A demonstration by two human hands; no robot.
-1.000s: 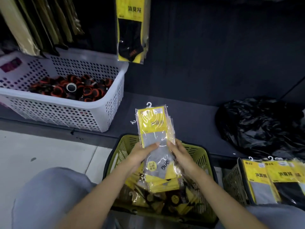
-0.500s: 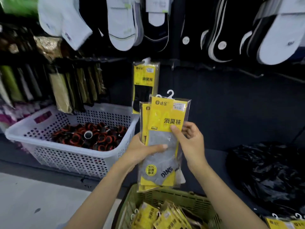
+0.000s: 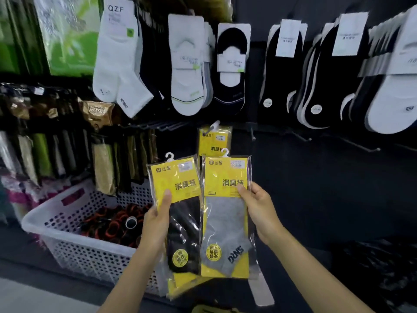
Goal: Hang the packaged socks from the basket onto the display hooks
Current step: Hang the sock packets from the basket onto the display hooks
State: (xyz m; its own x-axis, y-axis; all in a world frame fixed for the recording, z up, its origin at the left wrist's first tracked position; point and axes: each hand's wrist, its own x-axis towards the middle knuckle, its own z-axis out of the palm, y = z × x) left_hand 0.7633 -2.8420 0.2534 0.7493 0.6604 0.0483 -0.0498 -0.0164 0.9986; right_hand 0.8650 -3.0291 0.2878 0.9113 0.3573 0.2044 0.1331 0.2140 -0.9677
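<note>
My left hand grips a yellow pack of black socks, with more packs stacked behind it. My right hand pinches a yellow pack of grey socks by its right edge. The two packs sit side by side, each with a white plastic hanger on top. Just above and behind them a matching yellow pack hangs on a display hook. Empty display hooks stick out of the dark wall to the right. Only the rim of the green basket shows at the bottom edge.
A white perforated basket of black and orange items stands at the left on a dark shelf. Rows of white and black socks hang above. Dark and gold packs hang at the left. A black plastic bag lies at the lower right.
The stack has been lifted from the basket up to the wall. My hands have split it: the grey pack has gone right, the black pack left. The view has tilted upward.
</note>
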